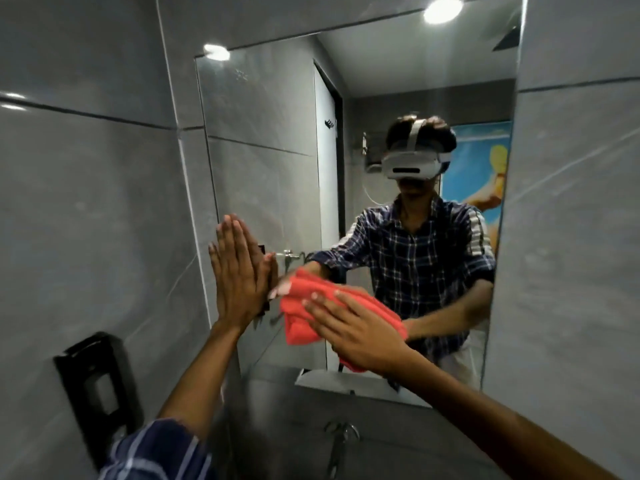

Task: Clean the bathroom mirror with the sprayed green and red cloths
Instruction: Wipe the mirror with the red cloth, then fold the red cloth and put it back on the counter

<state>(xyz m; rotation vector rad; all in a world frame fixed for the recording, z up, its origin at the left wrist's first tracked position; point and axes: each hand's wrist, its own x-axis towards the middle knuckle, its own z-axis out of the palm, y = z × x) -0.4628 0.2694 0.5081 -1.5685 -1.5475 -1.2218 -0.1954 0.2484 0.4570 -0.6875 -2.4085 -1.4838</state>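
Observation:
The bathroom mirror hangs on the grey tiled wall ahead and reflects me in a checked shirt. My right hand presses the folded red cloth flat against the lower part of the glass, fingers spread over it. My left hand lies flat and empty against the mirror's left edge, fingers straight and pointing up. No green cloth is in view.
A black dispenser is fixed to the wall at lower left. A chrome tap stands below the mirror. A grey wall borders the mirror on the right. Ceiling lights glare at the top.

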